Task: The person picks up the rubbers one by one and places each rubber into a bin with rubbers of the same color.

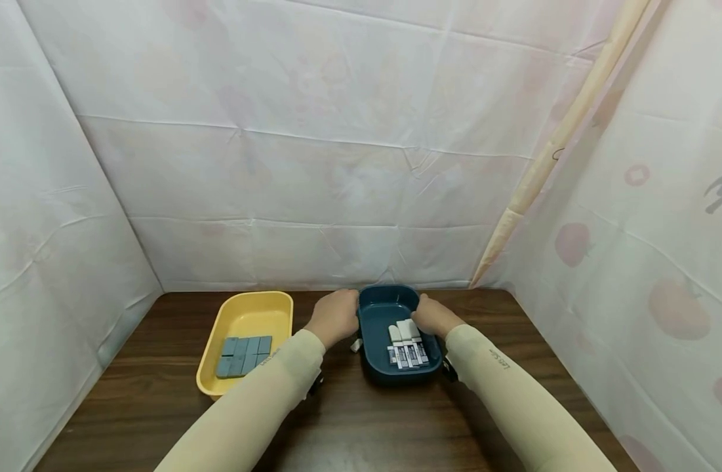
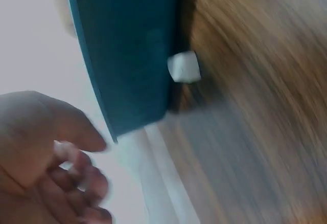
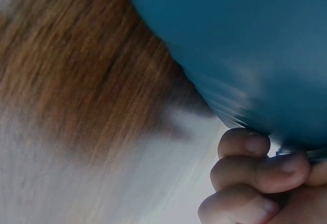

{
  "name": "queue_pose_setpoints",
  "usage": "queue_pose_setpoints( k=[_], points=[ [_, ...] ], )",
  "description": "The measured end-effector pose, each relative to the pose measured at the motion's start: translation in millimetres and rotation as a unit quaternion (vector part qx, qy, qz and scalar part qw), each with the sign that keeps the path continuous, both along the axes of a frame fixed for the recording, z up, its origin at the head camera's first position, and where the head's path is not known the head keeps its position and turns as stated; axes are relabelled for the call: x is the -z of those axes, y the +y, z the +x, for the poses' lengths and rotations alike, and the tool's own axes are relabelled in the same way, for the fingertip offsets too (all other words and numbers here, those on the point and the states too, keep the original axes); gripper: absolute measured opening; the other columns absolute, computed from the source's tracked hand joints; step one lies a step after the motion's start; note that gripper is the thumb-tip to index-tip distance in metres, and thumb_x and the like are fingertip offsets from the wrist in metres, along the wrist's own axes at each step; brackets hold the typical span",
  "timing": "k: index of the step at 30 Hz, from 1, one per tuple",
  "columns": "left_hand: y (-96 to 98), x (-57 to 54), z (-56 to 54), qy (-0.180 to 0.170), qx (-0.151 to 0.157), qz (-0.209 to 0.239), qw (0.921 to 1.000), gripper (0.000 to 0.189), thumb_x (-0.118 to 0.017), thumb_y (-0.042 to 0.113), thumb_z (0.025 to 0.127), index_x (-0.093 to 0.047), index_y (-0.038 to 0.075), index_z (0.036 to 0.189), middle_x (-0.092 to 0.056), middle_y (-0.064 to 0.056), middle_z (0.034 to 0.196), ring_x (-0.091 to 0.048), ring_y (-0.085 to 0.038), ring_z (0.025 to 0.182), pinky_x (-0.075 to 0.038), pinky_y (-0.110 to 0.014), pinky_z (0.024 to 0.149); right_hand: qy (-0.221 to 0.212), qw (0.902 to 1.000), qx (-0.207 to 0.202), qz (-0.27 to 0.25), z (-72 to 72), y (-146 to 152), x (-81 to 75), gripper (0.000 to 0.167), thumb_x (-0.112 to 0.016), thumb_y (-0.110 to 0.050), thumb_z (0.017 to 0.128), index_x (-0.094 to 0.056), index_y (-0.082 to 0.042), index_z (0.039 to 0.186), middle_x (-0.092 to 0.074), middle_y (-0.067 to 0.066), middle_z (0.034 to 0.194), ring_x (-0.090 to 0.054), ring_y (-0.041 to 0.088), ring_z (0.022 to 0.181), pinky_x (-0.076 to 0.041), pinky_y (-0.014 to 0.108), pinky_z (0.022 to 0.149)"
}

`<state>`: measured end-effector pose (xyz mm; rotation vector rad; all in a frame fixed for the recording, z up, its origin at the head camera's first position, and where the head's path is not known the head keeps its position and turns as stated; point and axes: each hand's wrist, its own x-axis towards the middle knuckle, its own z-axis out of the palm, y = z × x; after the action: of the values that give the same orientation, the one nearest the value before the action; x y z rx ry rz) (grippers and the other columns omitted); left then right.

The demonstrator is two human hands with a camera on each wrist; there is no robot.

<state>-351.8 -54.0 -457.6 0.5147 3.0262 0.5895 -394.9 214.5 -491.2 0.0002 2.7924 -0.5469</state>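
A dark blue plastic tub (image 1: pixel 374 344) stands on the table between my two hands. Inside it lie several white erasers (image 1: pixel 409 346), some in striped sleeves. My left hand (image 1: pixel 335 316) is beside the tub's left rim, its thumb tip close to the tub's far end in the left wrist view; the fingers are loosely curled, with no object clearly visible among them. At the right rim, my right hand (image 1: pixel 436 316) grips the tub with curled fingers (image 3: pixel 245 175). One small white block (image 2: pixel 184 66), probably an eraser, sits on the table against the tub's left side.
To the left is a yellow tub (image 1: pixel 251 321) holding several flat grey-blue blocks (image 1: pixel 242 355). A brown wood-grain table (image 1: pixel 372 426) lies under everything. White patterned sheets (image 1: pixel 325 164) hang behind and at both sides, with a wrapped pole (image 1: pixel 534 183) at the back right.
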Motion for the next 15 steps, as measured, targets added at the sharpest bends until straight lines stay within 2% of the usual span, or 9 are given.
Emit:
queue_pose_setpoints(
  k=[1,2,6,8,9,10,15],
  points=[
    [-3.7,3.2,-3.5,-0.017,-0.010,-0.001,0.9998,0.019,-0.070,-0.003,0.097,-0.065,0.012,0.086,-0.062,-0.006,0.079,-0.052,-0.021,0.067,-0.043,-0.037,0.059,-0.001,1.0000,-0.001,-0.001,0.3,0,-0.2,0.079,-0.049,-0.026,0.118,-0.012,0.013,0.176,-0.031,0.034,0.181,-0.043,0.049,0.165,-0.038,0.065,0.133],
    [-10.8,21.5,-16.3,-0.022,-0.005,0.004,0.9997,0.021,-0.071,0.001,0.097,-0.063,0.014,0.083,-0.058,-0.003,0.075,-0.050,-0.019,0.065,-0.041,-0.036,0.057,-0.001,1.0000,-0.001,-0.001,0.6,1,-0.3,0.080,-0.049,-0.026,0.118,-0.012,0.013,0.176,-0.030,0.034,0.181,-0.042,0.049,0.165,-0.038,0.065,0.133],
    [-17.8,33.1,-20.5,-0.088,-0.004,0.026,0.9957,0.036,-0.075,0.006,0.094,-0.054,0.016,0.067,-0.046,0.001,0.060,-0.043,-0.018,0.055,-0.034,-0.035,0.053,-0.003,1.0000,-0.004,-0.001,1.2,2,-0.9,0.080,-0.049,-0.027,0.119,-0.011,0.013,0.176,-0.028,0.034,0.182,-0.040,0.049,0.166,-0.037,0.064,0.134],
    [-18.4,35.0,-17.0,-0.100,0.004,0.041,0.9941,0.043,-0.078,0.009,0.093,-0.051,0.017,0.061,-0.042,0.003,0.057,-0.040,-0.016,0.054,-0.032,-0.034,0.053,-0.004,1.0000,-0.007,0.001,1.1,2,-1.0,0.080,-0.048,-0.027,0.119,-0.011,0.013,0.176,-0.028,0.034,0.182,-0.041,0.049,0.166,-0.037,0.064,0.134],
    [-14.4,20.3,-4.4,-0.115,-0.006,0.040,0.9926,0.044,-0.080,0.007,0.092,-0.053,0.016,0.059,-0.045,0.002,0.056,-0.042,-0.017,0.053,-0.034,-0.034,0.053,-0.004,1.0000,-0.008,0.002,0.9,2,-0.9,0.080,-0.048,-0.028,0.119,-0.011,0.013,0.176,-0.028,0.034,0.182,-0.042,0.049,0.165,-0.038,0.064,0.134],
    [-14.0,19.7,-1.0,-0.115,-0.004,0.044,0.9923,0.043,-0.082,0.008,0.092,-0.056,0.017,0.059,-0.048,0.003,0.056,-0.044,-0.016,0.054,-0.036,-0.033,0.054,-0.004,1.0000,-0.008,0.003,0.8,2,-0.7,0.080,-0.048,-0.027,0.119,-0.011,0.013,0.176,-0.029,0.034,0.182,-0.042,0.049,0.165,-0.038,0.064,0.133],
    [-11.3,18.9,12.5,-0.103,-0.002,0.041,0.9938,0.023,-0.088,0.011,0.093,-0.073,0.017,0.077,-0.069,0.002,0.070,-0.059,-0.017,0.065,-0.048,-0.034,0.063,-0.008,0.9999,-0.007,0.000,-1.0,0,0.6,0.080,-0.049,-0.027,0.118,-0.011,0.013,0.176,-0.032,0.035,0.180,-0.045,0.049,0.164,-0.040,0.064,0.132]
  ],
)
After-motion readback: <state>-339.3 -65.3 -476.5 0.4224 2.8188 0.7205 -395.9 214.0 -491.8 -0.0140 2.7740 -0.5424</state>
